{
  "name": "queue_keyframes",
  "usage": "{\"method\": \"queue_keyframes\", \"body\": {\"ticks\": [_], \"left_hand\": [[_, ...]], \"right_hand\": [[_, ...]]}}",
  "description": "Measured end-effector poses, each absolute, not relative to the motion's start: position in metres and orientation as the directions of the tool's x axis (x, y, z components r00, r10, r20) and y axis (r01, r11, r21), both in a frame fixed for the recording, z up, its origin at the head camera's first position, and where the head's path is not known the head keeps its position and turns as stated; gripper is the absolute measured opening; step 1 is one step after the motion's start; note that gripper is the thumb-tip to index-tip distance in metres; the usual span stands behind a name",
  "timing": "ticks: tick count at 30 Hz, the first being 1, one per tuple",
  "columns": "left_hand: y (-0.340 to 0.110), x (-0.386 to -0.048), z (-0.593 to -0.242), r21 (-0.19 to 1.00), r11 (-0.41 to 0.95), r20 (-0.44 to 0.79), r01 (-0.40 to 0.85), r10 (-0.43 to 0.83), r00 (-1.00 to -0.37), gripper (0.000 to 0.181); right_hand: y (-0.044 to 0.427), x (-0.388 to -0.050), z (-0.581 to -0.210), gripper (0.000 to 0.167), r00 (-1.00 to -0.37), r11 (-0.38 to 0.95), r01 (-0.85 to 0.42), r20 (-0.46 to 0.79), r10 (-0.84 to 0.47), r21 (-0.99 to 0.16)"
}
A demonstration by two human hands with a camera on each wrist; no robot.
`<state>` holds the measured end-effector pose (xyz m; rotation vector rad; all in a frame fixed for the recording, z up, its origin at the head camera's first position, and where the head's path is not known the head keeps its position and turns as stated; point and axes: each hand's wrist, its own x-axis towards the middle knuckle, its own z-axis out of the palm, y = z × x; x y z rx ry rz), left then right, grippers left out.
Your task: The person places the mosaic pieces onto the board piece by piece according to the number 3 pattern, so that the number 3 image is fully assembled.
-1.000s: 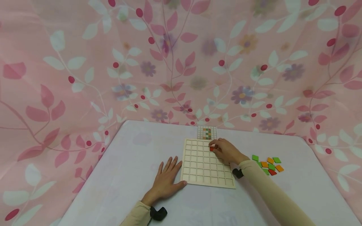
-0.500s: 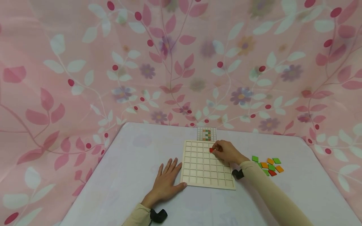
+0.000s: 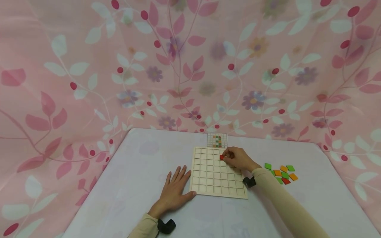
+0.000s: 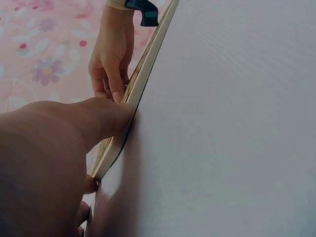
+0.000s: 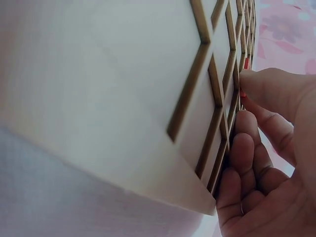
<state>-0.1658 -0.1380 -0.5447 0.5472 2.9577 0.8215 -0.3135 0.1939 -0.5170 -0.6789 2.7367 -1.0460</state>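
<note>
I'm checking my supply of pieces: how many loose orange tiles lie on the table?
3, all right of the board: a far orange tile, a left orange tile and a right orange tile. The right sleeve may hide more.

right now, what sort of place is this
Probably an indoor tabletop activity area, closed off by a pink floral fabric-like backdrop behind a white cloth-covered table, where a square pale wooden grid board lies.
</note>
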Motion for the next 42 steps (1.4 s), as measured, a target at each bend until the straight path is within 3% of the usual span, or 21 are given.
{"method": "queue_keyframes", "body": {"ticks": [13, 23, 35, 42], "left_hand": [[-0.139, -0.166, -0.546, 0.516, 0.796, 0.056, 0.316, 0.337, -0.94, 0.085], [-0.138, -0.166, -0.546, 0.51, 0.798, 0.058, 0.322, 0.341, -0.938, 0.085], [-0.136, -0.165, -0.544, 0.532, 0.786, 0.06, 0.316, 0.338, -0.939, 0.082], [-0.138, -0.165, -0.542, 0.538, 0.783, 0.061, 0.312, 0.333, -0.941, 0.082]], "right_hand": [[0.197, -0.316, -0.516, 0.012, -0.891, 0.637, -0.348, 0.031, -0.453, -0.688], [0.209, -0.317, -0.505, 0.029, -0.917, 0.637, -0.307, 0.04, -0.397, -0.707], [0.279, -0.297, -0.481, 0.026, -0.923, 0.72, -0.352, 0.094, -0.374, -0.597], [0.322, -0.274, -0.463, 0.028, -0.921, 0.771, -0.358, 0.064, -0.384, -0.527]]}}
